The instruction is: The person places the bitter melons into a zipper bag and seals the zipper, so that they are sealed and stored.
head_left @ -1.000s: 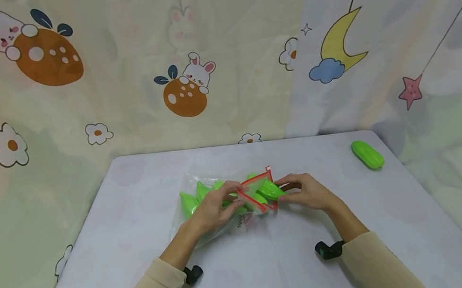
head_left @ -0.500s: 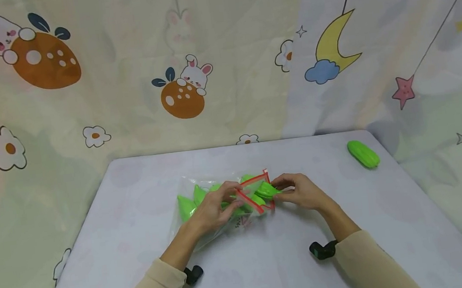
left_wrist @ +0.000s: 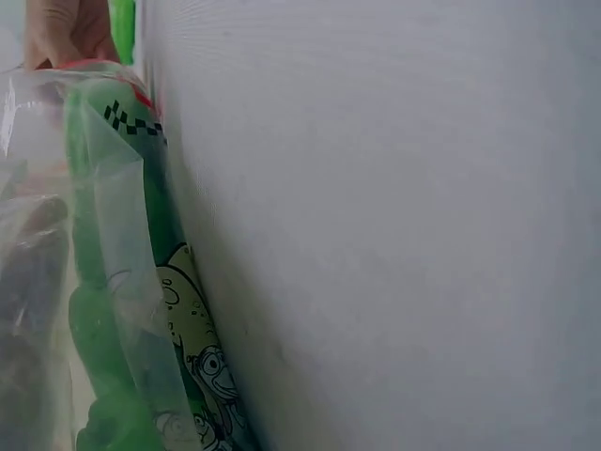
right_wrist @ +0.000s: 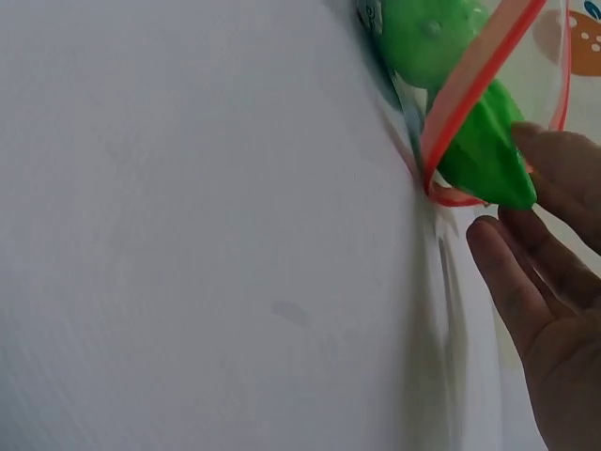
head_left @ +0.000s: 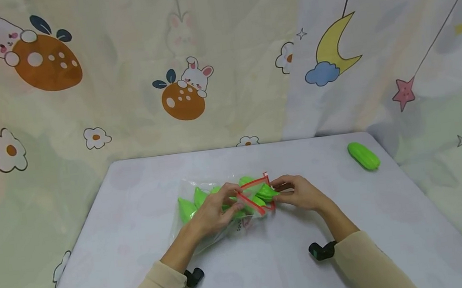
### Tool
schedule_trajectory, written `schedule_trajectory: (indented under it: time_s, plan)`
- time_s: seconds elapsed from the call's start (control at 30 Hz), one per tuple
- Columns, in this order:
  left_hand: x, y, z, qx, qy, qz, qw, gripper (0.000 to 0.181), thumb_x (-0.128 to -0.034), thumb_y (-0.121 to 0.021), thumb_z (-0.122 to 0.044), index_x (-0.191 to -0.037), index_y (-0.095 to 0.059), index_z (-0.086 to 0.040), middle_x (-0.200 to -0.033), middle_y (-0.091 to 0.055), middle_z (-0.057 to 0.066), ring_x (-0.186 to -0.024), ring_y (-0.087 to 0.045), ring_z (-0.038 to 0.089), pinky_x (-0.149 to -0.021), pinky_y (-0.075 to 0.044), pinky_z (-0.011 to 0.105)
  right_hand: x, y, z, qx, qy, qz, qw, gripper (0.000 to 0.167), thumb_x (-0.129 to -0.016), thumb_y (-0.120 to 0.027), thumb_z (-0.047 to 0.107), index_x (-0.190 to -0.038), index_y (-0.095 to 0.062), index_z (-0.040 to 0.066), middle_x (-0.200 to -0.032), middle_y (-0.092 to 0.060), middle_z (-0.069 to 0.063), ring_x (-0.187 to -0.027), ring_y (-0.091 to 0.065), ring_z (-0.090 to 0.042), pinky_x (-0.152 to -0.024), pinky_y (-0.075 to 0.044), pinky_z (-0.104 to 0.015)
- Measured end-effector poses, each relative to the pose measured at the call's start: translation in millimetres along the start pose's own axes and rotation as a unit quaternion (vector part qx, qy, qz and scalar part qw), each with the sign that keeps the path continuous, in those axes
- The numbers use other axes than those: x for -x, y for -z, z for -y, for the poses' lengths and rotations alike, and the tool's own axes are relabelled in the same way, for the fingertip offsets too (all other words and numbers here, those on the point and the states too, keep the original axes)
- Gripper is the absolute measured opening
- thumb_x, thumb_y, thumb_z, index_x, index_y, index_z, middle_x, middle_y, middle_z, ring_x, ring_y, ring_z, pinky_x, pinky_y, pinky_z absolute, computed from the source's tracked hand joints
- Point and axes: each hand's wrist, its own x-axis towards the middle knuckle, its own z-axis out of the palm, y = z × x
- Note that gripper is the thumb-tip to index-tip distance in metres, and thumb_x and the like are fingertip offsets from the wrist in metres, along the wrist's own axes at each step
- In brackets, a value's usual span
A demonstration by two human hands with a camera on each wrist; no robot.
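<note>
A clear zip bag (head_left: 252,204) with a red-edged mouth lies on its side, several green toy vegetables (head_left: 187,210) inside it. My left hand (head_left: 215,211) pinches the near lip of the mouth and holds it apart from the far lip. At that mouth, a pointed green toy vegetable (head_left: 266,192) sits mostly inside the bag, its tip sticking out. The right hand (head_left: 298,193) pinches this tip; in the right wrist view the thumb (right_wrist: 554,150) touches the green vegetable (right_wrist: 488,160). Printed cartoon figures (left_wrist: 192,329) show on the bag in the left wrist view.
Another green, ridged, oblong toy vegetable (head_left: 363,156) lies near the far right corner of the white-covered table (head_left: 141,178). A patterned cloth (head_left: 121,80) hangs behind the table. Black wrist cameras (head_left: 322,250) sit at both sleeves.
Over the last second the right hand has moved slightly left, and the pointed green vegetable has gone a little deeper into the bag. The left hand keeps its grip on the lip.
</note>
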Motion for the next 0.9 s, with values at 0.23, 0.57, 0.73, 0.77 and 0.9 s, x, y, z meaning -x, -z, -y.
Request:
schedule_trajectory:
  time_s: [0.23, 0.57, 0.73, 0.77, 0.9]
  plan:
    - [0.6, 10.5, -4.7, -0.035, 0.041, 0.035, 0.9979, 0.041, -0.1017, -0.066, -0.023, -0.138, -0.048, -0.018, -0.119, -0.072, 0.002, -0.104, -0.073, 0.016, -0.088, -0.060, 0.038, -1.9, 20, -7, 0.028, -0.014, -0.037, 0.9988, 0.040, -0.098, -0.072, 0.023, -0.130, -0.064, 0.000, -0.130, -0.066, -0.018, -0.118, -0.065, -0.033, -0.101, -0.054, -0.045]
    - [8.5, 15.4, -4.6, -0.133, -0.026, 0.051, 0.9895, 0.051, -0.1013, -0.064, -0.020, -0.150, -0.047, -0.023, -0.122, -0.074, -0.001, -0.069, -0.055, 0.011, -0.082, -0.054, 0.035, 10.1, 65, -32, 0.114, 0.011, -0.114, 0.9869, 0.035, -0.098, -0.071, 0.015, -0.129, -0.064, -0.001, -0.132, -0.059, -0.019, -0.130, -0.053, -0.040, -0.113, -0.040, -0.058]
    - [14.4, 13.5, -6.9, -0.151, 0.007, 0.074, 0.9857, 0.054, -0.0954, -0.066, -0.021, -0.146, -0.048, -0.025, -0.121, -0.074, -0.006, -0.090, -0.064, 0.011, -0.094, -0.050, 0.038, 21.9, 84, -49, 0.179, 0.030, -0.156, 0.9709, 0.033, -0.096, -0.071, 0.010, -0.127, -0.065, 0.000, -0.134, -0.056, -0.020, -0.130, -0.047, -0.045, -0.106, -0.036, -0.065]
    - [14.9, 13.2, -7.7, -0.154, 0.012, 0.077, 0.9850, 0.054, -0.0944, -0.067, -0.022, -0.145, -0.048, -0.024, -0.121, -0.073, -0.007, -0.100, -0.066, 0.010, -0.099, -0.049, 0.040, 22.8, 88, -53, 0.191, 0.035, -0.163, 0.9673, 0.033, -0.096, -0.071, 0.010, -0.127, -0.065, 0.000, -0.135, -0.055, -0.022, -0.129, -0.046, -0.047, -0.104, -0.036, -0.066]
    - [14.6, 13.6, -10.3, -0.155, 0.021, 0.087, 0.9837, 0.053, -0.0928, -0.070, -0.022, -0.142, -0.050, -0.021, -0.122, -0.072, -0.009, -0.116, -0.065, 0.007, -0.107, -0.046, 0.043, 24.9, 106, -60, 0.223, 0.031, -0.184, 0.9568, 0.037, -0.093, -0.072, 0.007, -0.128, -0.063, -0.001, -0.140, -0.049, -0.028, -0.130, -0.041, -0.054, -0.102, -0.034, -0.070]
